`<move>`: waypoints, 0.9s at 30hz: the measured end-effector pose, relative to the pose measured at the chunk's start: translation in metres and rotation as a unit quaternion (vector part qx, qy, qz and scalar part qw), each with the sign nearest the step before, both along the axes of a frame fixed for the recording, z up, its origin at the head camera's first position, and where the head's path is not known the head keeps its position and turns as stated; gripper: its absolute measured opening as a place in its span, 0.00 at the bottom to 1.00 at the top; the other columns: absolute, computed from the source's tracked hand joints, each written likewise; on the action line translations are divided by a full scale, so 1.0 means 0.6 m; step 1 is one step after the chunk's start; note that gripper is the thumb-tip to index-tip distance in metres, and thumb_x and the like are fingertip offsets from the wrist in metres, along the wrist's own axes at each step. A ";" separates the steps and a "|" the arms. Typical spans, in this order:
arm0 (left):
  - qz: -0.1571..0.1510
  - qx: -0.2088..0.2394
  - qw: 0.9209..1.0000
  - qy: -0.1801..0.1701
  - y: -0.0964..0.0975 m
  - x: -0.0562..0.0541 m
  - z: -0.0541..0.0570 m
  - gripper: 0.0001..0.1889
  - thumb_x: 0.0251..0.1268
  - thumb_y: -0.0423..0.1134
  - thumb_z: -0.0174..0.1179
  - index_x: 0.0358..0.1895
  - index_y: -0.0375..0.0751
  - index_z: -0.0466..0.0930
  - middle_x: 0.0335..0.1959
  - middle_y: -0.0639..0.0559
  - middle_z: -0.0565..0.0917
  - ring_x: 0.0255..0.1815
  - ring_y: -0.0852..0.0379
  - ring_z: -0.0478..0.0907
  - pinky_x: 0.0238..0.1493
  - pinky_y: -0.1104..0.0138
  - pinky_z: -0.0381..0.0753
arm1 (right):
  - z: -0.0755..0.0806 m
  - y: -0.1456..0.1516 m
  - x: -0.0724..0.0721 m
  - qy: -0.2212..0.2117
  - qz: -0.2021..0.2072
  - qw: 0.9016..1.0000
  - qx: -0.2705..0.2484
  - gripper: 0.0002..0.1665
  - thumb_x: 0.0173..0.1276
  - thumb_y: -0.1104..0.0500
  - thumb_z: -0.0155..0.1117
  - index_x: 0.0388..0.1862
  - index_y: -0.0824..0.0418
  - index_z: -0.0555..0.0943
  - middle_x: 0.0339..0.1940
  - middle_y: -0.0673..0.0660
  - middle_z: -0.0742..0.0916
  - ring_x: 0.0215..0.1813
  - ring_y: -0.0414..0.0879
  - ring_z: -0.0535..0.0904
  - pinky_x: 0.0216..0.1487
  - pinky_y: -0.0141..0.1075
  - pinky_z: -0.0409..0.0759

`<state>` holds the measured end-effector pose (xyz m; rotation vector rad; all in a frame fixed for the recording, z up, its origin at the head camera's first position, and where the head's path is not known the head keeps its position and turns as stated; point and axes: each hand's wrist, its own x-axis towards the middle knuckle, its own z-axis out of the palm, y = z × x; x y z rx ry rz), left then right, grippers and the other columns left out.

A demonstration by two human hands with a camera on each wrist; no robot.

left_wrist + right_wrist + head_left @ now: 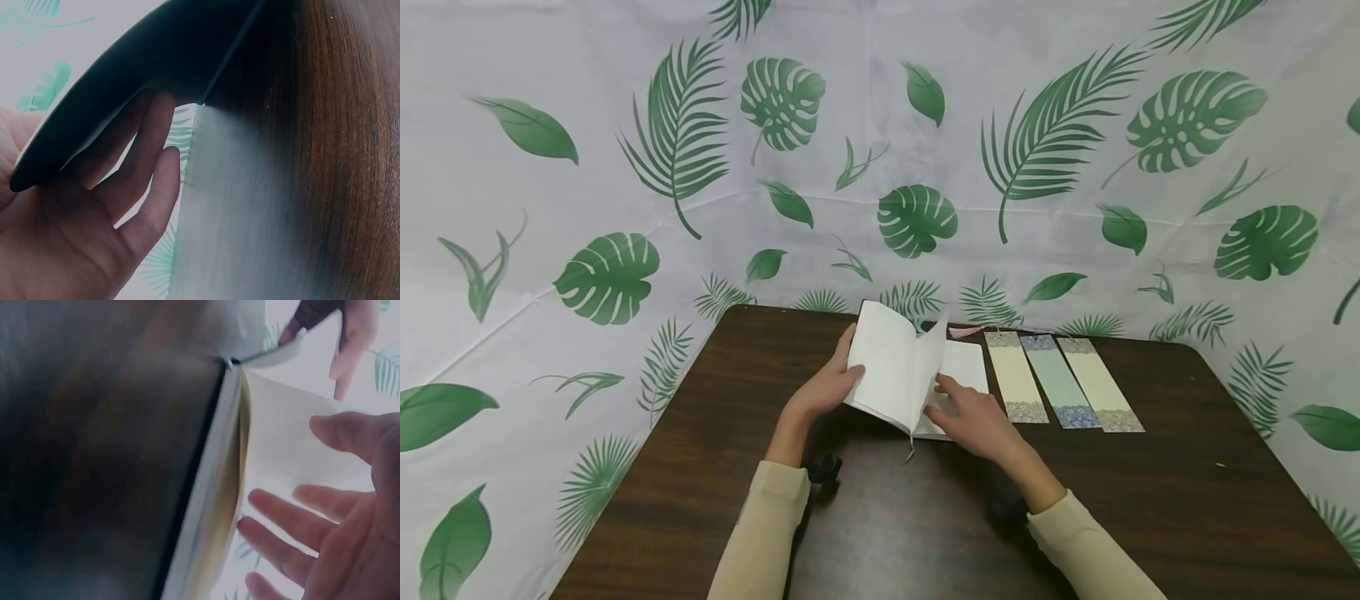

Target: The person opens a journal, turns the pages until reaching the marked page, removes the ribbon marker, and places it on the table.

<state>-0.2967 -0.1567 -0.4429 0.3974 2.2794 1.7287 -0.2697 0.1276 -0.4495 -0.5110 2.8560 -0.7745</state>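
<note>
An open notebook with blank white pages and a dark cover lies toward the far side of the table, its left half tilted up. My left hand grips that half at its outer edge, thumb on the page and fingers beneath the cover. One page stands raised near the middle. Beside it is my right hand, its fingers loosely spread over the right half. In the right wrist view the right hand's fingertips are at the page edge; whether they touch it I cannot tell.
Three lace-patterned bookmarks lie right of the notebook: a cream one, a pale green one and another cream one. A pink tassel lies behind. The dark wooden table meets a leaf-printed cloth at the back.
</note>
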 end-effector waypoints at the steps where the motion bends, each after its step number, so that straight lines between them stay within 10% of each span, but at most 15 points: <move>1: 0.005 -0.003 1.000 -0.006 0.001 0.000 0.001 0.42 0.87 0.36 0.41 0.88 0.43 0.22 0.91 0.43 0.29 0.91 0.43 0.36 0.88 0.41 0.40 | -0.003 -0.003 0.002 0.001 0.008 1.000 -0.002 0.41 0.80 0.40 0.62 0.84 0.56 0.68 0.71 0.59 0.86 0.73 0.63 0.80 0.73 0.67 0.70; 27: 0.021 0.021 0.999 -0.025 0.014 0.006 0.003 0.39 0.90 0.54 0.39 0.90 0.47 0.31 0.90 0.42 0.41 0.86 0.40 0.50 0.85 0.38 0.48 | -0.017 -0.015 0.024 -0.009 0.120 0.992 0.033 0.45 0.78 0.40 0.67 0.88 0.37 0.60 0.81 0.50 0.78 0.81 0.51 0.74 0.76 0.75 0.54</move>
